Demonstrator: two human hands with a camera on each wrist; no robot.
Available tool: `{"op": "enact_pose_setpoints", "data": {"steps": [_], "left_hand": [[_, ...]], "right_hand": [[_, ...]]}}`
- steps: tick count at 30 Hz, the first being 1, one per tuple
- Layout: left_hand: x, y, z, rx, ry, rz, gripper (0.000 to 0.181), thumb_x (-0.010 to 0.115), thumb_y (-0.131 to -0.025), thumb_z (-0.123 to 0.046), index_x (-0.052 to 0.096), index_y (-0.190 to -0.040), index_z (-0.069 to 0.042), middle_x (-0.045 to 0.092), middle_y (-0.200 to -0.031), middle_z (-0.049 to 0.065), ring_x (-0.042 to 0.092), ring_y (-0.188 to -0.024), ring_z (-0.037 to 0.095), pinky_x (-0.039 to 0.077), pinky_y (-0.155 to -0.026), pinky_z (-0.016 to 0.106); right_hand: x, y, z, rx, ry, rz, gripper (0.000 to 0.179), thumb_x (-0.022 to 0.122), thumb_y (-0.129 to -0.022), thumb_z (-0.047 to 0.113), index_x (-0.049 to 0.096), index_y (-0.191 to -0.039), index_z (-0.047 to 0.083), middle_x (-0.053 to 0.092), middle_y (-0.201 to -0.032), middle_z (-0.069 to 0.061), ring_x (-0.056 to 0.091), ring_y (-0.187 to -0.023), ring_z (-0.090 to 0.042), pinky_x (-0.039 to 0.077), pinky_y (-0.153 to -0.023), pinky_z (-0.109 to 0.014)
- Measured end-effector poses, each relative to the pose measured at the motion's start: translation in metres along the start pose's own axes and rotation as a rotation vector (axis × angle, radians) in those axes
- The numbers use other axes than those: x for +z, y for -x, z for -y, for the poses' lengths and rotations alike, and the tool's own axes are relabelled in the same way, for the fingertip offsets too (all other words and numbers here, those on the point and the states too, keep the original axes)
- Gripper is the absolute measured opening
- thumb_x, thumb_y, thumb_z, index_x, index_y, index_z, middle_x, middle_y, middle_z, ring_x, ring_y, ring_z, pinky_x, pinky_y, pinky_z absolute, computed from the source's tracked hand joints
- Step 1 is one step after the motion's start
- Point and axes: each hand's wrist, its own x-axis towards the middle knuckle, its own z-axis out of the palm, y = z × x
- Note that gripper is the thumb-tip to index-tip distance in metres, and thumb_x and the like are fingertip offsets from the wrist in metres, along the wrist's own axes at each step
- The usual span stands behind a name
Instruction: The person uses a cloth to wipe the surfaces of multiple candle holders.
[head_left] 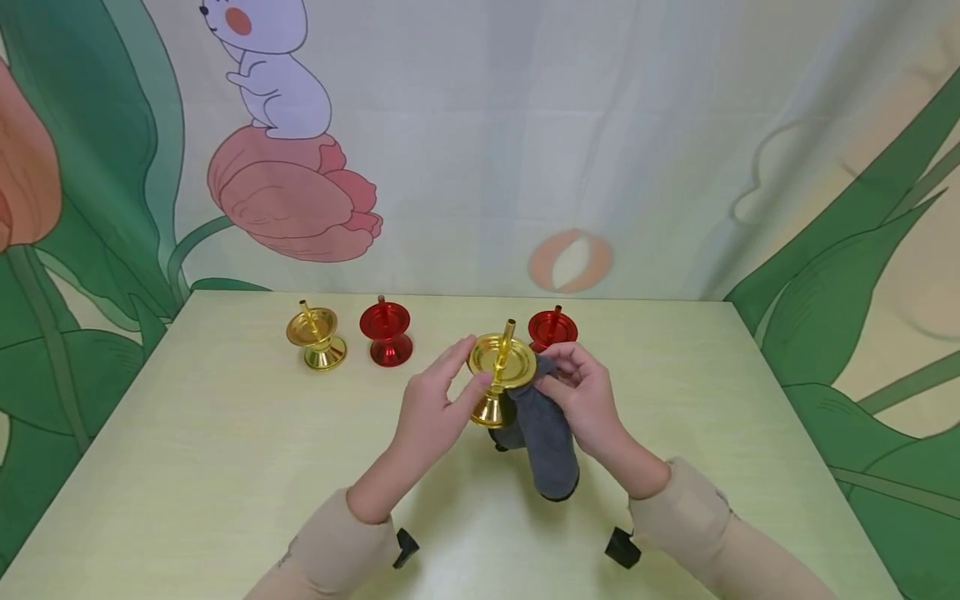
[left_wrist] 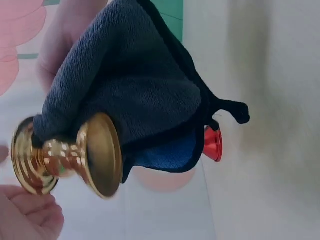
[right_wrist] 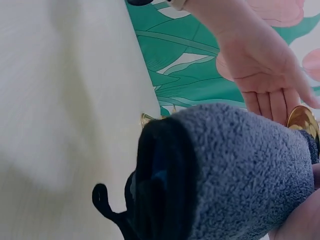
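Note:
My left hand (head_left: 433, 402) grips a shiny gold candle holder (head_left: 491, 412) by its upper dish, raised above the table. The holder has a dish with an upright stem and a flared foot. From the right side, my right hand (head_left: 585, 398) pinches a dark grey cloth (head_left: 553, 450) against the holder below the dish. In the left wrist view the cloth (left_wrist: 135, 90) wraps partly round the holder's waist, and a black loop hangs from its edge. The bunched cloth (right_wrist: 245, 165) hides most of the holder in the right wrist view.
Towards the back of the pale table (head_left: 225, 467) stand another gold candle holder (head_left: 326, 357) and a red one (head_left: 390, 348) on the left. A second red holder (head_left: 552, 327) is partly hidden behind my hands. A printed curtain (head_left: 465, 167) hangs behind the table.

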Motion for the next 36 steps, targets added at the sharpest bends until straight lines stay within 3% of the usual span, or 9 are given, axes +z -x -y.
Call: {"op": "enact_pose_setpoints", "data": {"steps": [5,10,13,17,20,26,31,36], "left_hand": [[0.005,-0.001,-0.003,0.003,-0.094,-0.034,0.072,0.073,-0.067,-0.040,0.050,-0.124,-0.004,0.054,-0.123,0.010,0.051,-0.115,0.022,0.044,-0.091,0.038],[0.005,-0.004,0.005,0.035,-0.012,-0.018,0.067,0.076,-0.066,-0.036,0.054,-0.121,-0.006,0.058,-0.120,0.008,0.053,-0.113,0.019,0.045,-0.091,0.036],[0.001,-0.007,0.012,0.015,0.100,0.086,0.065,0.075,-0.067,-0.035,0.053,-0.123,-0.011,0.057,-0.122,0.005,0.051,-0.115,0.017,0.043,-0.093,0.038],[-0.006,-0.013,0.021,-0.048,0.242,0.288,0.063,0.069,-0.073,-0.039,0.048,-0.128,-0.017,0.052,-0.127,0.002,0.048,-0.118,0.018,0.038,-0.097,0.045],[-0.011,-0.018,0.023,-0.079,0.217,0.367,0.068,0.065,-0.075,-0.044,0.041,-0.133,-0.019,0.049,-0.131,-0.001,0.044,-0.121,0.018,0.035,-0.099,0.046],[-0.012,-0.020,0.015,-0.108,0.052,0.271,0.066,0.066,-0.075,-0.041,0.042,-0.132,-0.016,0.048,-0.131,0.000,0.043,-0.123,0.018,0.039,-0.097,0.043],[-0.003,-0.011,0.007,-0.026,0.020,0.215,0.056,0.058,-0.085,-0.027,0.040,-0.132,-0.005,0.044,-0.134,0.011,0.041,-0.124,0.024,0.039,-0.097,0.041],[0.009,-0.007,0.001,-0.071,-0.014,0.139,0.076,0.066,-0.076,-0.039,0.034,-0.135,-0.003,0.040,-0.136,0.012,0.038,-0.126,0.025,0.038,-0.097,0.044]], "right_hand": [[0.001,0.001,-0.001,-0.029,0.040,0.012,0.025,0.055,-0.077,-0.012,0.047,-0.100,-0.009,0.063,-0.084,0.015,0.060,-0.078,-0.004,0.050,-0.072,-0.018],[-0.003,0.001,-0.003,-0.021,-0.021,0.066,0.023,0.052,-0.078,-0.013,0.048,-0.099,-0.004,0.064,-0.086,0.014,0.061,-0.079,-0.004,0.050,-0.073,-0.018],[-0.008,0.000,-0.005,-0.019,-0.069,0.121,0.028,0.050,-0.078,-0.013,0.051,-0.096,0.008,0.064,-0.087,0.012,0.061,-0.079,-0.005,0.050,-0.072,-0.018],[-0.013,-0.003,-0.009,-0.017,-0.123,0.199,0.035,0.049,-0.078,-0.014,0.053,-0.095,0.016,0.065,-0.087,0.011,0.062,-0.076,-0.005,0.051,-0.069,-0.019],[-0.014,-0.005,-0.011,-0.018,-0.123,0.206,0.034,0.049,-0.078,-0.014,0.054,-0.094,0.016,0.065,-0.086,0.011,0.061,-0.075,-0.005,0.051,-0.069,-0.018],[-0.014,-0.006,-0.010,-0.020,-0.034,0.095,0.024,0.053,-0.078,-0.011,0.051,-0.095,0.006,0.064,-0.084,0.012,0.060,-0.077,-0.005,0.050,-0.069,-0.018],[-0.010,-0.004,-0.010,-0.035,0.059,-0.002,0.023,0.055,-0.078,-0.010,0.048,-0.099,-0.006,0.063,-0.084,0.015,0.060,-0.079,-0.003,0.049,-0.070,-0.017],[-0.005,-0.001,-0.009,-0.086,0.150,-0.040,0.024,0.058,-0.077,-0.009,0.050,-0.099,-0.004,0.065,-0.092,-0.003,0.059,-0.078,-0.002,0.049,-0.072,-0.018]]}}
